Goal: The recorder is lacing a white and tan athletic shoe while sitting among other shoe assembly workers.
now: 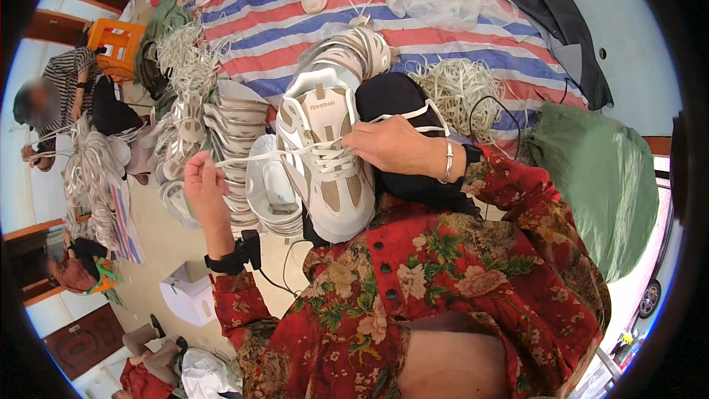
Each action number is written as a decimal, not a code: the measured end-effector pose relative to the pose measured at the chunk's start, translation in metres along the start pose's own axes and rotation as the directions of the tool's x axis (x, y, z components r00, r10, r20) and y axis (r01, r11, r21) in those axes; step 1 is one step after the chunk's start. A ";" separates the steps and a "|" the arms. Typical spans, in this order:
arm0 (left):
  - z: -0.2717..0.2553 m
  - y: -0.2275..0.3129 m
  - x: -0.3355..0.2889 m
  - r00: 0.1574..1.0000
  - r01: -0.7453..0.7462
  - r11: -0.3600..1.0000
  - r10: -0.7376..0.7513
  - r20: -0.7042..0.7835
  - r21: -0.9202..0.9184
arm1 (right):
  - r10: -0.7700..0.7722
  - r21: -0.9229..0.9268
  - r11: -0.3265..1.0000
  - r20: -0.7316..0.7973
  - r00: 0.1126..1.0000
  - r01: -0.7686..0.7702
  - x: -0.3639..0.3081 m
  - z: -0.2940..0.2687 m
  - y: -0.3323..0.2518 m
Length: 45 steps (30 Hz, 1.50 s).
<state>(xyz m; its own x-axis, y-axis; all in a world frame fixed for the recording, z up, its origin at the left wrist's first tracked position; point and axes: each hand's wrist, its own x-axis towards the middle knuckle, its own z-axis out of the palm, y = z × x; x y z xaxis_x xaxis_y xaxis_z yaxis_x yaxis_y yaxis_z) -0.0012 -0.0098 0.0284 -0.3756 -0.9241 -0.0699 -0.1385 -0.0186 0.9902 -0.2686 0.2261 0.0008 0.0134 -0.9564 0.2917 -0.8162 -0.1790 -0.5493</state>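
A white and beige sneaker upper (330, 140) lies in front of me, its toe pointing at my body and laces crossed over the tongue. My left hand (204, 181), out to the left, pinches one end of a flat cream shoelace (255, 158) that runs taut to the eyelets. My right hand (391, 146) rests over the right edge of the lacing, fingers closed on the lace there. A loose loop of lace trails to the right past my wrist, over dark cloth. The exact grip of the right fingertips is partly hidden.
Stacked shoe uppers (235, 125) stand left of the sneaker, with more (347, 50) beyond it. A pile of cream laces (461, 92) lies on the striped sheet (266, 0). A green sack (591, 177) stands at right, a white box (188, 295) at lower left. Other people sit along the left.
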 end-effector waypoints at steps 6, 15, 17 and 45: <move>0.019 0.006 -0.006 0.996 -0.015 0.998 0.020 0.090 -0.055 | 0.013 0.116 0.993 0.188 0.982 -0.036 0.017 -0.006 0.016; 0.007 -0.007 0.004 0.999 0.023 0.993 -0.025 -0.020 -0.119 | -0.168 -0.114 0.982 -0.163 0.972 0.150 0.002 0.012 0.007; 0.000 -0.009 0.009 0.994 0.044 0.984 -0.060 -0.090 -0.171 | -0.199 -0.144 0.974 -0.184 0.963 0.173 -0.001 0.016 0.007; 0.027 -0.051 -0.021 0.991 -0.033 0.976 0.004 0.132 0.214 | 0.689 0.830 -0.464 0.118 0.716 0.310 -0.105 -0.090 0.089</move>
<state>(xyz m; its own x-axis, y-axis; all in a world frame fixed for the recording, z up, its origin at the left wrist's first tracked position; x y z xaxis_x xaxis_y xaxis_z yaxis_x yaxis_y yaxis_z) -0.0110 0.0204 -0.0239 -0.4936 -0.8659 -0.0809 -0.3193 0.0939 0.9430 -0.3950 0.3314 -0.0082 -0.4846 -0.8347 -0.2616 0.8620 -0.4049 -0.3049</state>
